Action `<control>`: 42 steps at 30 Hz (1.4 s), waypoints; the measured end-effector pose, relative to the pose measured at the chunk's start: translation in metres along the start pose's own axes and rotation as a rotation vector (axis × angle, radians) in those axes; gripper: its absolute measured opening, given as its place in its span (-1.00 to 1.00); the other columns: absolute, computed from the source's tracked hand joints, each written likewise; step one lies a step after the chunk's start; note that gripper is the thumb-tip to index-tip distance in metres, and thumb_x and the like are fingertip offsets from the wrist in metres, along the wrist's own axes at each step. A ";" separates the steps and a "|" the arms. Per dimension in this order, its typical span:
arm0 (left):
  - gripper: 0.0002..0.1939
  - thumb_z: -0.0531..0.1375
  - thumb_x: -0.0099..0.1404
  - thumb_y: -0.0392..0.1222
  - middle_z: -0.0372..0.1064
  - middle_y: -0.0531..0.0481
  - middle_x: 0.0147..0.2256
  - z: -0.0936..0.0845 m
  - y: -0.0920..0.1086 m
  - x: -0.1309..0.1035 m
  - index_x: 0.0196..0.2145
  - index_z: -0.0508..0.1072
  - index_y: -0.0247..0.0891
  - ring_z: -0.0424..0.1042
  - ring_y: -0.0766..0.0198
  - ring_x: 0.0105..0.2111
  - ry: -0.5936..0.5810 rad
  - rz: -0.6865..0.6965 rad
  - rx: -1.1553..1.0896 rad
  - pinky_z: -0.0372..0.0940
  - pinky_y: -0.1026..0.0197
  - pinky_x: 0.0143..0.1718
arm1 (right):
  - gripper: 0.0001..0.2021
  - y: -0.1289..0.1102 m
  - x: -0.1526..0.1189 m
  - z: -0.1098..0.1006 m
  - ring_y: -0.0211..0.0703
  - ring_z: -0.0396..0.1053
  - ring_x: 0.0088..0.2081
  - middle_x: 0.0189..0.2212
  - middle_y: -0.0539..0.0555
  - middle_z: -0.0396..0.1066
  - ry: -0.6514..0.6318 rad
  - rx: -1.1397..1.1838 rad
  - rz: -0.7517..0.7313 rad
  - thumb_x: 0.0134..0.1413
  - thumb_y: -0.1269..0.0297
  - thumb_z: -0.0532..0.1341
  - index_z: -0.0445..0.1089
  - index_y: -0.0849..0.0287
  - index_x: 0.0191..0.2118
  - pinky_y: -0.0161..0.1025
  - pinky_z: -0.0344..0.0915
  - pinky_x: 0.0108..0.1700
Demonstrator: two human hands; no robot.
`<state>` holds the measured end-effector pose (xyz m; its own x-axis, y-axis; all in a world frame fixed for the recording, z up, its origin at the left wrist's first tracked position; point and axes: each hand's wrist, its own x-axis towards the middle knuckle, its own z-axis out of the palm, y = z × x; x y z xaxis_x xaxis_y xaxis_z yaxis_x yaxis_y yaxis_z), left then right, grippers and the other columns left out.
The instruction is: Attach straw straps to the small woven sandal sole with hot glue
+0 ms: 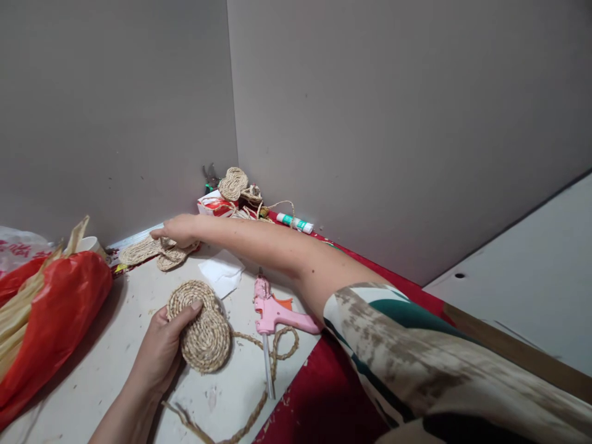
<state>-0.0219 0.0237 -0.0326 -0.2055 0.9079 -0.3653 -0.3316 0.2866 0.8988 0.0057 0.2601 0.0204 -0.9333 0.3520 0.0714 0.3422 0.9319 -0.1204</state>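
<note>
My left hand (161, 336) holds up a flat coiled sole of braided straw (206, 348), thumb on its face and fingers behind. The sole is shaped like a figure eight, and a loose straw braid (252, 422) trails from its right side over the white board. My right hand (180, 230) reaches across to the far left, its fingers bent down on a woven straw slipper (172, 259) with a strap. Beside that slipper lies another straw sole (139, 250). A pink glue gun (266, 311) with a clear glue stick lies under my right forearm.
A red plastic bag (76, 308) of dry husks stands at left, a white cup (90, 245) behind it. By the wall corner are pliers (210, 176), a small straw piece (234, 184) and a white-green tube (295, 222). White paper (222, 274) lies mid-board. Grey walls bound the back.
</note>
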 end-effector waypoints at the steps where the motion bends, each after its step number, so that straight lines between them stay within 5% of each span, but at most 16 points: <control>1: -0.70 0.43 -0.04 -0.13 0.54 -0.16 -0.42 0.000 0.000 0.000 -0.40 0.53 -0.39 0.52 0.13 -0.45 0.002 0.000 -0.001 0.39 0.19 -0.39 | -0.40 0.003 -0.001 0.001 -0.03 0.41 -0.20 -0.14 0.17 0.44 0.016 -0.016 -0.020 -0.14 0.61 0.27 0.31 0.14 0.10 -0.22 0.24 -0.21; 4: -0.69 0.44 -0.06 -0.13 0.54 -0.15 -0.44 0.000 0.000 0.000 -0.41 0.53 -0.39 0.52 0.13 -0.47 0.010 -0.007 -0.002 0.39 0.20 -0.42 | -0.65 0.013 -0.007 0.001 -0.08 0.36 -0.20 -0.13 0.17 0.43 0.067 -0.073 -0.063 0.05 0.52 0.18 0.32 0.18 -0.01 -0.25 0.17 -0.24; 8: -0.69 0.44 -0.05 -0.12 0.54 -0.14 -0.44 0.000 0.000 0.001 -0.41 0.52 -0.39 0.52 0.14 -0.47 0.002 -0.009 -0.006 0.38 0.21 -0.43 | -0.77 0.025 -0.024 -0.010 -0.13 0.32 -0.22 -0.15 0.15 0.41 0.128 -0.114 -0.060 0.05 0.55 0.15 0.33 0.20 -0.15 -0.26 0.10 -0.27; 16: -0.62 0.45 -0.09 -0.16 0.55 -0.16 -0.41 -0.001 0.000 0.000 -0.32 0.53 -0.40 0.50 0.15 -0.55 0.010 -0.015 -0.007 0.38 0.20 -0.52 | -0.74 0.047 -0.074 -0.051 -0.15 0.27 -0.18 -0.17 0.14 0.37 0.241 -0.220 -0.004 0.05 0.64 0.07 0.36 0.23 -0.20 -0.26 0.08 -0.22; 23: -0.58 0.46 -0.12 -0.17 0.54 -0.14 -0.45 -0.003 0.000 0.002 -0.28 0.55 -0.40 0.49 0.14 -0.57 0.042 -0.032 0.001 0.39 0.18 -0.54 | -0.73 0.098 -0.103 -0.082 -0.01 0.24 -0.08 -0.13 0.23 0.32 0.388 -0.288 0.227 0.16 0.57 -0.03 0.38 0.28 -0.17 -0.12 0.15 -0.09; 30: -0.59 0.45 -0.10 -0.19 0.53 -0.13 -0.47 -0.006 -0.002 0.004 -0.26 0.55 -0.39 0.51 0.09 -0.56 0.036 -0.034 0.006 0.40 0.16 -0.55 | -0.69 0.138 -0.101 -0.076 -0.02 0.26 0.00 0.11 0.23 0.20 0.402 -0.212 0.317 -0.01 0.57 0.10 0.37 0.22 -0.12 -0.11 0.17 0.02; 37: -0.60 0.45 -0.13 -0.24 0.54 -0.11 -0.42 -0.004 -0.002 0.003 -0.28 0.55 -0.36 0.54 0.07 -0.47 0.054 -0.023 -0.014 0.40 0.20 -0.53 | -0.63 0.150 -0.103 -0.070 -0.14 0.22 -0.20 -0.12 0.14 0.28 0.499 -0.129 0.406 -0.13 0.61 0.05 0.20 0.19 -0.13 -0.26 0.14 -0.17; 42: -0.60 0.46 -0.13 -0.24 0.55 -0.11 -0.40 -0.004 -0.001 0.003 -0.28 0.55 -0.36 0.55 0.07 -0.44 0.045 -0.040 -0.019 0.42 0.19 -0.49 | -0.76 0.158 -0.113 -0.065 -0.17 0.24 -0.30 -0.33 0.06 0.34 0.472 -0.034 0.467 -0.18 0.58 0.13 0.28 0.22 -0.31 -0.28 0.17 -0.21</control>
<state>-0.0257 0.0248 -0.0357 -0.2331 0.8808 -0.4122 -0.3578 0.3164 0.8786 0.1724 0.3736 0.0577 -0.5408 0.7131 0.4462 0.7096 0.6716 -0.2132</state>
